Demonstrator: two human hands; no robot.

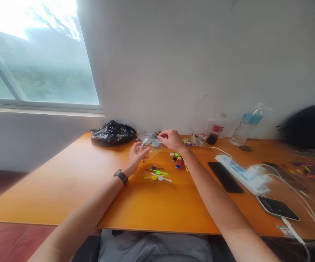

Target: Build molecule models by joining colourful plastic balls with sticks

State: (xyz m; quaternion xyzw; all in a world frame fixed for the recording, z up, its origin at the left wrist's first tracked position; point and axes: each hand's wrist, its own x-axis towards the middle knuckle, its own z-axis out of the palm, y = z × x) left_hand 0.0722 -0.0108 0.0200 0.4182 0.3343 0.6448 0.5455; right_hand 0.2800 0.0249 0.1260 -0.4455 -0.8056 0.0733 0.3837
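Note:
Near the back of the table, my left hand (137,155) has its fingers curled around a thin dark stick (143,160) with an arrow-like lower end. My right hand (172,140) is pinched at the edge of a clear plastic bag (154,147), which lies between both hands. What sits in the right fingertips is too small to make out. Just in front lies a small group of coloured plastic sticks with round discs, among them a green stick (160,172) and a yellow disc (154,177). More coloured discs (176,159) lie beside my right wrist, partly hidden by the forearm.
A black plastic bag (114,133) sits at the back left. To the right are a black phone (225,177), a white power strip (238,171) with cables, a charging phone (277,208), a water bottle (242,129) and a heap of coloured pieces (314,171).

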